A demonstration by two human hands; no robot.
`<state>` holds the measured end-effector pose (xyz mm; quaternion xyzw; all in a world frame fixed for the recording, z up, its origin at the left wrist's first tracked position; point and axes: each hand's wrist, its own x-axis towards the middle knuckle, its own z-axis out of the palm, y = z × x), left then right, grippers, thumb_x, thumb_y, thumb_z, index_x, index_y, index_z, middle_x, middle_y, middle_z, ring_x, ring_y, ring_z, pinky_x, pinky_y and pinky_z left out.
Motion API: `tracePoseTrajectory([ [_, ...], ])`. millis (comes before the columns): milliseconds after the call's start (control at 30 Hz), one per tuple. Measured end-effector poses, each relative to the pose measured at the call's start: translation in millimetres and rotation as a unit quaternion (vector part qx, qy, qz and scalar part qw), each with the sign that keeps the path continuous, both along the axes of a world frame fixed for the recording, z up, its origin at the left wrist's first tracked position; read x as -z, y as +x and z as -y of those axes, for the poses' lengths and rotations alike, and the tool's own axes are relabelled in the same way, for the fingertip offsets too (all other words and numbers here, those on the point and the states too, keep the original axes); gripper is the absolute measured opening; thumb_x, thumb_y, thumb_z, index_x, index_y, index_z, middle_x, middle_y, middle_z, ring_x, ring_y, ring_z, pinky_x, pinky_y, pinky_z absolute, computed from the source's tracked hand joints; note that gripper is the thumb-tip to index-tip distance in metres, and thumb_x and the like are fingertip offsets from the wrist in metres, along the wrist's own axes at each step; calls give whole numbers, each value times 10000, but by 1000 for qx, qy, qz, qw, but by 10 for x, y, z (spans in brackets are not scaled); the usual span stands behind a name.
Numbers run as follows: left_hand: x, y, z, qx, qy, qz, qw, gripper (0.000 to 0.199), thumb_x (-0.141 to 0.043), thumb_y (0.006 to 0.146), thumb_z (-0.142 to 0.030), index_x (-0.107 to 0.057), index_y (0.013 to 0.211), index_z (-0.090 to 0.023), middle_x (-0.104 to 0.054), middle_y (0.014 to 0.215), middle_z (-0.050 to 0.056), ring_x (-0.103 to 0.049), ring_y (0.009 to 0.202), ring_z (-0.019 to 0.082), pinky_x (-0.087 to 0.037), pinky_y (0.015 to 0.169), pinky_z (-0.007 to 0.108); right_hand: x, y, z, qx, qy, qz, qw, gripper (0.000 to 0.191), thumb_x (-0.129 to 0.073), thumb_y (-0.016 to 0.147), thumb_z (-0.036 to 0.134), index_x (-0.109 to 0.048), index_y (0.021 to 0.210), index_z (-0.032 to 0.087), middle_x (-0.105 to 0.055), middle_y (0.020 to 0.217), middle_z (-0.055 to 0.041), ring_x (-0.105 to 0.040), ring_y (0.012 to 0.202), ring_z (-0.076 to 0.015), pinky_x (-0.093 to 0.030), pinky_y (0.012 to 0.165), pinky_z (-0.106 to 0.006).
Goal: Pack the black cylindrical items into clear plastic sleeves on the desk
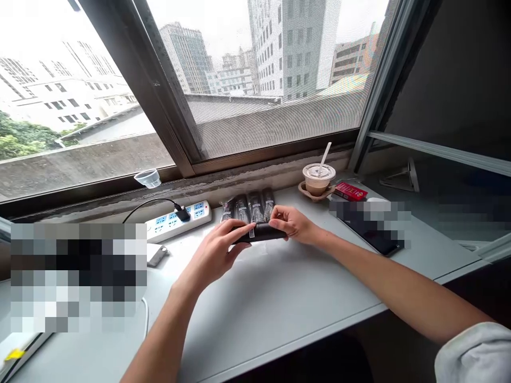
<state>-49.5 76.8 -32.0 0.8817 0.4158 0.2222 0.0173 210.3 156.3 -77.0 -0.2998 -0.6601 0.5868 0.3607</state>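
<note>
Both hands hold a long, dark, rounded black item level above the desk; its exact kind I cannot make out. My left hand is closed on its left end, fingers over the top and thumb below, beside a small white label. At the other end, my right hand pinches it with bent fingers. Just behind lie several similar dark items in clear plastic wrappers, side by side with small white labels, partly hidden by my hands.
A white power strip with a black plug lies back left. Back right are an iced drink cup in a cardboard holder, a red box and a dark phone-like slab. A clear plastic cup sits by the window. Blurred patches hide some things.
</note>
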Motion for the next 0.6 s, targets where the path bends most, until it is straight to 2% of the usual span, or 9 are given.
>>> tracePoseTrajectory([
  [67,4,10,-2,5,8,-4,1000,446,-551,1040,-283,-552,1482,-341,-628,1345,106,-656,1116,257,-575,923,413,-4,4,5,-30,-16,-5,999,402,-776,825,539,-612,944,192,-634,703,32,-548,523,-105,-408,465,-212],
  [133,7,28,-13,14,13,-16,1000,449,-562,1035,-272,-557,1478,-343,-642,1341,94,-657,1119,255,-568,954,431,-30,22,17,-70,-29,-3,997,416,-772,857,465,-647,1146,193,-702,840,-6,-632,667,-135,-471,568,-228],
  [233,-13,79,-26,24,56,-33,998,467,-593,1020,-245,-554,1472,-353,-650,1368,66,-591,1279,277,-433,1158,531,-93,86,9,-130,-54,-18,990,568,-801,851,333,-606,1368,201,-740,1044,-59,-688,932,-181,-532,788,-271],
  [300,-48,108,-16,-10,116,-6,993,485,-650,991,-277,-559,1463,-339,-610,1424,80,-513,1379,301,-332,1227,570,-130,150,-30,-134,-77,-41,987,677,-824,826,271,-559,1447,215,-731,1095,-61,-683,996,-182,-537,855,-281],
  [367,-86,108,10,-63,148,41,986,557,-730,934,-381,-558,1460,-312,-556,1466,113,-489,1394,327,-356,1211,557,-152,220,-87,-104,-101,-67,987,814,-827,823,251,-450,1544,255,-714,1102,-49,-686,985,-178,-558,842,-283],
  [400,-99,96,27,-79,131,52,987,617,-760,900,-445,-552,1464,-305,-539,1476,124,-506,1373,333,-403,1179,533,-156,251,-116,-88,-111,-79,987,898,-829,822,249,-368,1592,282,-706,1096,-42,-691,972,-181,-574,832,-294],
  [467,-98,52,59,-84,25,27,996,730,-789,843,-539,-529,1486,-313,-533,1485,119,-572,1298,332,-496,1082,481,-150,296,-161,-56,-123,-91,987,1080,-834,816,243,-165,1659,332,-692,1102,-35,-701,951,-188,-606,820,-329],
  [533,-65,6,83,-82,-109,-28,990,752,-791,830,-543,-521,1498,-327,-572,1457,100,-635,1208,322,-548,984,440,-133,311,-176,-25,-127,-84,988,1253,-844,800,230,52,1664,367,-673,1158,-42,-710,954,-194,-631,823,-372],
  [600,-22,-22,96,-96,-188,-59,976,692,-765,859,-493,-535,1492,-333,-631,1380,82,-663,1148,308,-553,941,419,-113,298,-162,6,-129,-65,990,1367,-856,777,215,199,1630,386,-636,1256,-66,-711,990,-200,-645,838,-405],
])
